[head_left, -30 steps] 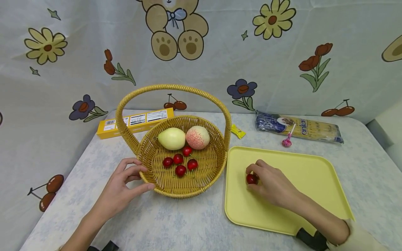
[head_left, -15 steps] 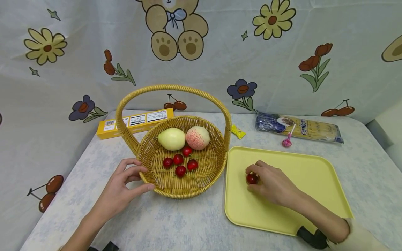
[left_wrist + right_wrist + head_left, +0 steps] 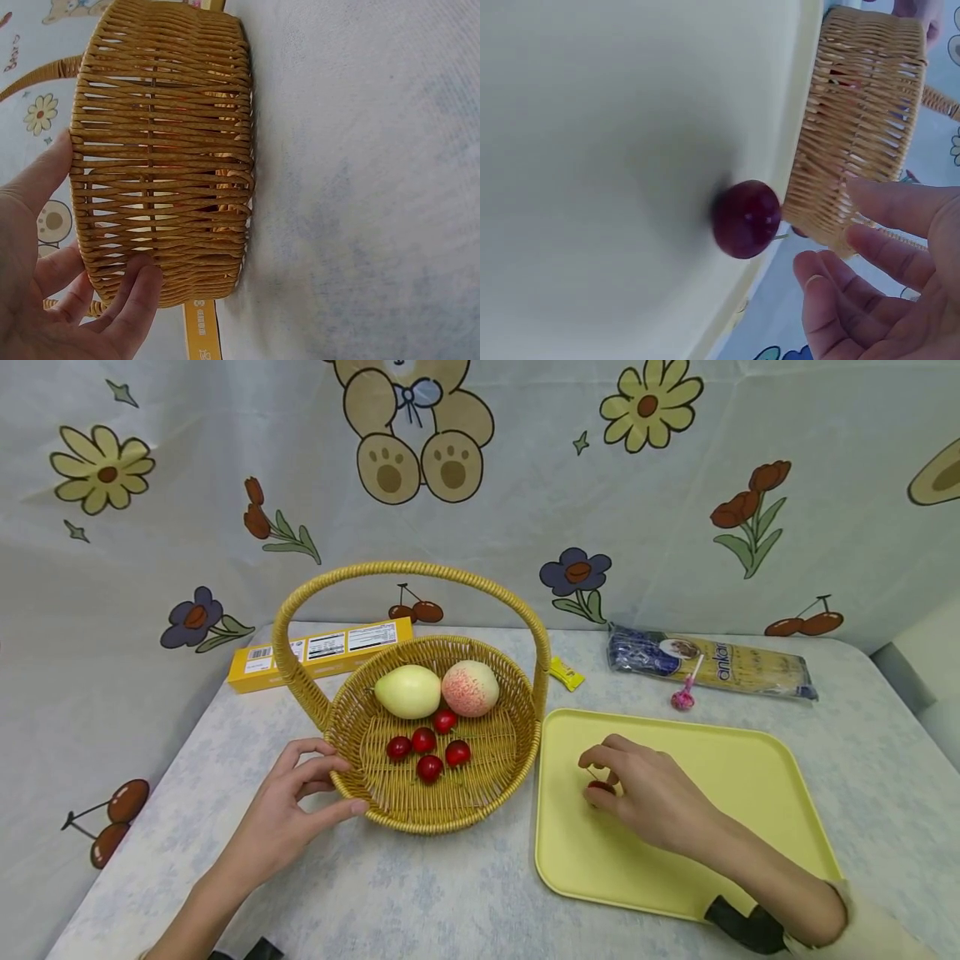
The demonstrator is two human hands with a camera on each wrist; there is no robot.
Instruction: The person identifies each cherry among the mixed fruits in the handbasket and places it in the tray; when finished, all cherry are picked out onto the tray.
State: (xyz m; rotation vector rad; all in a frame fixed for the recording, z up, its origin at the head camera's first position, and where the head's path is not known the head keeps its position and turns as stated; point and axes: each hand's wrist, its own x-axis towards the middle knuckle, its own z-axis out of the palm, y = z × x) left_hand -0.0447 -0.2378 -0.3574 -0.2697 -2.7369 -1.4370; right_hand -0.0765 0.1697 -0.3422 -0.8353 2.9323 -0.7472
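Note:
My left hand (image 3: pixel 288 797) holds the wicker basket (image 3: pixel 427 825) at its near left rim, thumb and index finger at the edge. In the left wrist view, other fingers lie against the woven outer wall. Inside the basket are a pale green pear (image 3: pixel 408 692), a speckled pink-white peach (image 3: pixel 470 688) and several red cherries (image 3: pixel 430 768). Over the yellow tray (image 3: pixel 558 860), my right hand (image 3: pixel 652 793) hovers with loosely bent fingers. One dark red cherry (image 3: pixel 746 219) sits on the tray below them, its stem showing; the right wrist view shows a gap between it and the fingertips.
Behind the basket lies a yellow box (image 3: pixel 322 653). A small yellow-wrapped candy (image 3: pixel 566 674), a pink lollipop (image 3: pixel 683 698) and a bag of pasta (image 3: pixel 712 662) lie behind the tray. The basket's tall handle (image 3: pixel 408 568) arches over the fruit. A patterned cloth hangs behind.
My right hand has lifted a little, its fingertips now above the cherry, whose stem has come into sight. My left hand has stayed at the basket rim. The head view has shifted slightly.

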